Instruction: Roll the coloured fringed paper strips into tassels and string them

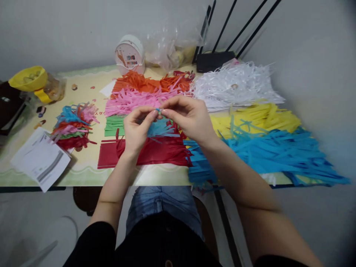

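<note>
My left hand [137, 128] and my right hand [187, 118] meet above the table's middle, fingertips pinched together on a small piece of fringed blue paper [159, 110]. More blue fringe [162, 129] hangs below my fingers. Under my hands lie a dark red fringed sheet [155, 152], a green one [114, 125], a pink one [133, 100] and an orange one [144, 83].
Fringed stacks lie to the right: white [236, 85], yellow [258, 118], blue [272, 152]. A bundle of finished mixed-colour tassels [72, 124] and a printed paper [40, 159] lie left. A yellow bowl [27, 78], a round tin [129, 55], a plastic bag [169, 48] and a black router [215, 61] stand behind.
</note>
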{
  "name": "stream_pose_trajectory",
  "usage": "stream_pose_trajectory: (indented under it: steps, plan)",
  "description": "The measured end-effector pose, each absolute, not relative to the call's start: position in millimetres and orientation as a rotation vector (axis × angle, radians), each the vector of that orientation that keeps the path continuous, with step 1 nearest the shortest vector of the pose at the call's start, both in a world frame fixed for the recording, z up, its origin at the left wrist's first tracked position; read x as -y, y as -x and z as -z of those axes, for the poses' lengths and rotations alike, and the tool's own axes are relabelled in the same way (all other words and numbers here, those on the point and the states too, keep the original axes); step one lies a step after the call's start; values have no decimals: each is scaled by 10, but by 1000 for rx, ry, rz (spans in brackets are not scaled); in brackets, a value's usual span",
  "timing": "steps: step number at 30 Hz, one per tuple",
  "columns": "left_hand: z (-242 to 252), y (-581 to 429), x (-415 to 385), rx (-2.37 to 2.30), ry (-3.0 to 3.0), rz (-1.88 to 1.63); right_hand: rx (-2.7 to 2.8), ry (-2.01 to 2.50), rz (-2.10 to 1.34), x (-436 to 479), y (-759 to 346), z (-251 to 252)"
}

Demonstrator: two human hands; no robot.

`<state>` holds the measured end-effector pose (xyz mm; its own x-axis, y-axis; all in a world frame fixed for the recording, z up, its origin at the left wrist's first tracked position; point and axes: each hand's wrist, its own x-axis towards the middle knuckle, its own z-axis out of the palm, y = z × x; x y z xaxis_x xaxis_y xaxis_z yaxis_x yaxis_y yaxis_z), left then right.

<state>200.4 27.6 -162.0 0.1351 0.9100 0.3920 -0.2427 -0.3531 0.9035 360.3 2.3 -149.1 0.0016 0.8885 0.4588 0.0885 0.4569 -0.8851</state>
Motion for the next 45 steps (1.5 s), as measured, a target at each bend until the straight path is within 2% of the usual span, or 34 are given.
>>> stream_pose_trajectory:
  steps: [15, 21, 28, 37, 45]
  plan:
    - [1658, -1962, -263, -963, -1836, -1414, 1414, 1001, -743, -72, -3642, 1629]
    - [1697, -1974, -357, -743, -1650, -1284, 1346, 997, -743, -103, -3638, 1698]
    - [1695, -2038, -333, -763, -1744, -1416, 1290, 973, -778, -143, -3625, 1748]
    - [1683, -2060, -313, -735, -1398, -1383, 1397, 990, -594, -80, -3599, 1683]
    - [1653, -2018, -362, -700, -1317, -1400, 1569, 918, -687, -92, -3693, 1561]
